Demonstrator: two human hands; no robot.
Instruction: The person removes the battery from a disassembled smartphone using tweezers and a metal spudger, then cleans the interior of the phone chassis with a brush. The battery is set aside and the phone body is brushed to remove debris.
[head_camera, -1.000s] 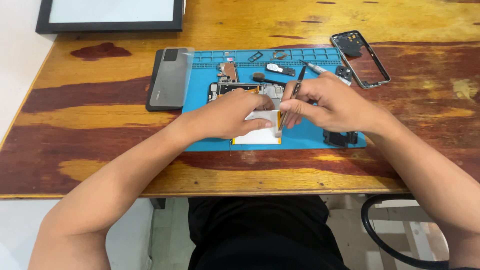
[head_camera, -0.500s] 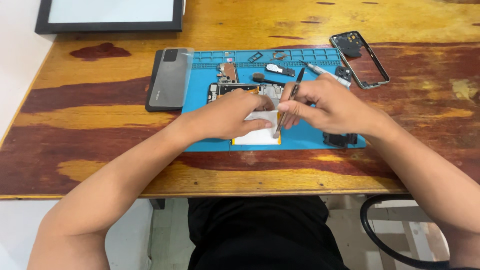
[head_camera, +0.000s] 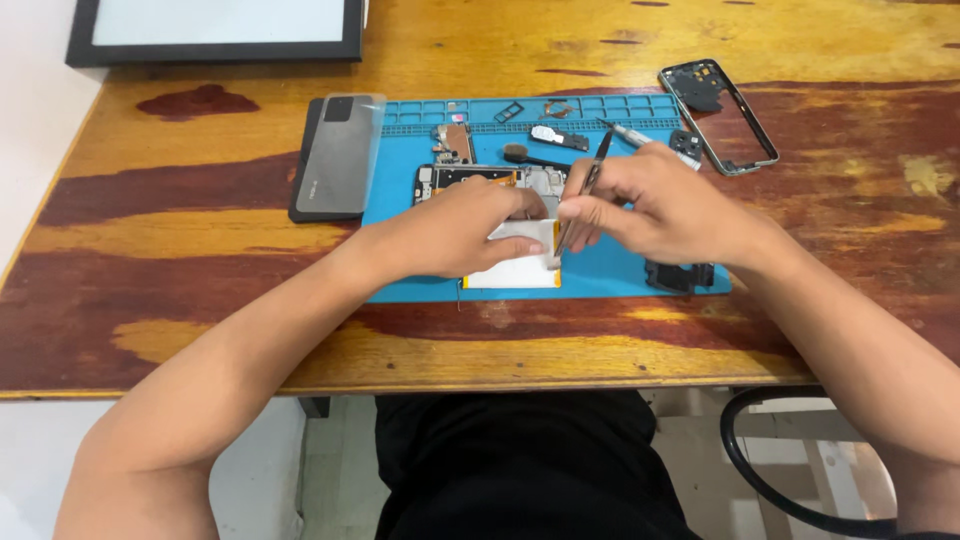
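Observation:
An opened phone body (head_camera: 480, 180) lies on a blue work mat (head_camera: 610, 265), its white battery (head_camera: 512, 272) showing below my hands. My left hand (head_camera: 455, 232) rests on the phone, with fingertips pressing a pale strip at the battery's top edge. My right hand (head_camera: 655, 205) grips thin metal tweezers (head_camera: 590, 178), tips pointing down at the battery's right edge, next to my left fingertips. Both hands hide the middle of the phone.
A grey phone back cover (head_camera: 338, 155) lies at the mat's left edge. A black phone frame (head_camera: 718, 113) sits at the upper right. Small parts (head_camera: 560, 137) and a pen-like tool (head_camera: 630, 133) lie along the mat's top; a black part (head_camera: 678, 276) lies lower right. A framed panel (head_camera: 215, 30) stands at the back.
My right hand and the tweezers have shifted slightly left and down toward the battery's edge. My left hand stays put on the phone.

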